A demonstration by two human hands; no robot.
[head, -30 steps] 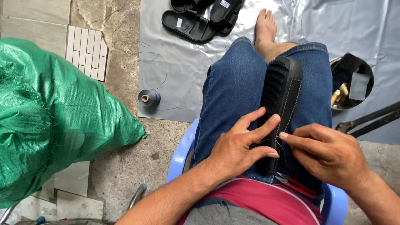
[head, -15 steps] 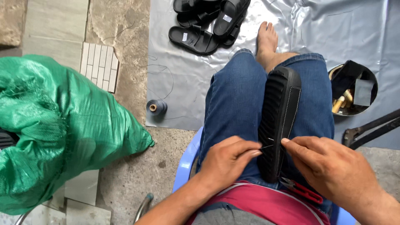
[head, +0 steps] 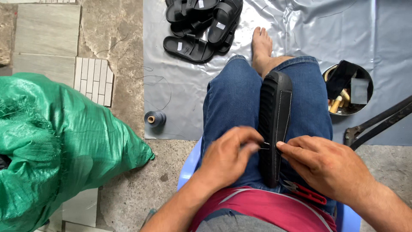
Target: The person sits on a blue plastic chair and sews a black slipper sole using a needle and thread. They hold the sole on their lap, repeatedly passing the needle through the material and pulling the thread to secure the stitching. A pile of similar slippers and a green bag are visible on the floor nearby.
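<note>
Both hands have closed in on the sole's edge since a moment ago, the left drawn down from its flat spread into a pinch.

Largest is the green sack (head: pixel 51 146) on the stone floor at the left, then the grey sheet (head: pixel 334 38) spread ahead, with a pile of black sandals (head: pixel 201 25) at its far edge. The black sole (head: pixel 274 124) stands on edge between the denim-clad thighs, white stitching along its side. The right hand (head: pixel 326 165) presses its fingertips on the sole's edge; the left hand (head: pixel 227 157) pinches a thin needle-like thing at the same spot, too small to tell. A round tin (head: pixel 347 90) of tools sits right of the knee, red-handled snips (head: pixel 304 192) lie on the lap, and a thread spool (head: pixel 155 118) stands on the sheet's left edge.
</note>
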